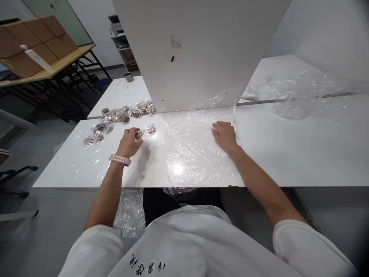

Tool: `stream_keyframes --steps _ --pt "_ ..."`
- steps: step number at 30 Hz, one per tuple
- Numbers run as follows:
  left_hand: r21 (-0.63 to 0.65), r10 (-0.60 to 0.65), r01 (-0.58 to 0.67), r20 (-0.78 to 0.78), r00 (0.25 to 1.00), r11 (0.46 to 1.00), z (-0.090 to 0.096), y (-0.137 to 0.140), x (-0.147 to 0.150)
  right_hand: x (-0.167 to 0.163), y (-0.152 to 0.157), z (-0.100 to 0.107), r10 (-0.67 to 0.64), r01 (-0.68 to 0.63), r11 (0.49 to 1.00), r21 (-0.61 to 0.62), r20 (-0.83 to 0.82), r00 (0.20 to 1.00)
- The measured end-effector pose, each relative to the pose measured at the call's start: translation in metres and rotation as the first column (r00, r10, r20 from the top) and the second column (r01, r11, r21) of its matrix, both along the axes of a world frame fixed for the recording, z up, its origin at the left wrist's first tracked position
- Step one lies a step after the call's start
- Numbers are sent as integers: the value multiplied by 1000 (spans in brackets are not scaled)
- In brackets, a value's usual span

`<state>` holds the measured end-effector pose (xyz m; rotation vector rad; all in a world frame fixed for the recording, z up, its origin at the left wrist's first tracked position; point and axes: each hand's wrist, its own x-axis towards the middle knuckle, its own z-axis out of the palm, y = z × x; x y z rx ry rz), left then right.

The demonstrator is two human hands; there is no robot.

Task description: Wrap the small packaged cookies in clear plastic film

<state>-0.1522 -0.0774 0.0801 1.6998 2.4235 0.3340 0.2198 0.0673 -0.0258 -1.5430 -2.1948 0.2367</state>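
Note:
My left hand (129,144), with a pink band on its wrist, is closed in a pinch on a small round wrapped piece (138,134) just over the white table. Just right of those fingertips lies a pinkish round piece (151,130) in clear wrap. A sheet of clear plastic film (190,150) is spread, wrinkled, across the table before me. My right hand (225,135) rests palm down on the film's right part, thumb apart from the fingers; its palm is hidden.
Several similar wrapped pieces (117,115) lie in a loose row at the left. A tall white panel (201,50) rises behind the film. More crumpled clear plastic (300,96) lies back right. A grey cup (128,77) stands back left, beyond the wrapped pieces.

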Motion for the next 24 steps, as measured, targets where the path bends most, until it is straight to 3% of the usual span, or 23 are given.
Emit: stream_keyframes --steps 2,4,5,6,7,10,13,16,19,21,23,24 --pt "98 -172 166 61 983 981 -2 -9 48 0 0 0 -1 1 1000 8 -1 1000" --pt "317 -543 478 160 825 819 -16 -16 104 1 0 0 -5 5 1000 17 -3 1000" --pt "380 -648 562 147 747 735 -25 -17 131 1 0 0 -8 8 1000 19 -4 1000" --pt "381 -703 624 107 703 682 -36 -18 155 1 -1 -1 -9 9 1000 18 -3 1000" --pt "335 -722 669 52 690 663 -46 -18 176 0 -1 -1 -9 9 1000 16 0 1000" --pt "115 -740 743 -72 669 660 -64 -18 204 -1 0 1 -7 7 1000 -1 18 1000" --pt "53 -713 719 -91 695 693 -64 -29 189 0 -3 13 -21 21 999 -34 9 1000" --pt "69 -733 735 -50 678 675 -57 -60 152 12 -27 36 -22 23 1000 12 -106 994" --pt "24 -766 766 1 643 642 -59 -100 115 33 -84 54 192 -179 981 72 -255 948" --pt "37 -733 733 -25 680 679 -67 -121 97 44 -130 55 393 -412 911 -3 -292 872" --pt "132 -678 677 -48 734 724 -76 -132 88 49 -170 46 469 -512 854 -91 -290 834" --pt "198 -654 647 -40 756 736 -80 -133 87 50 -184 39 470 -515 850 -116 -277 838"
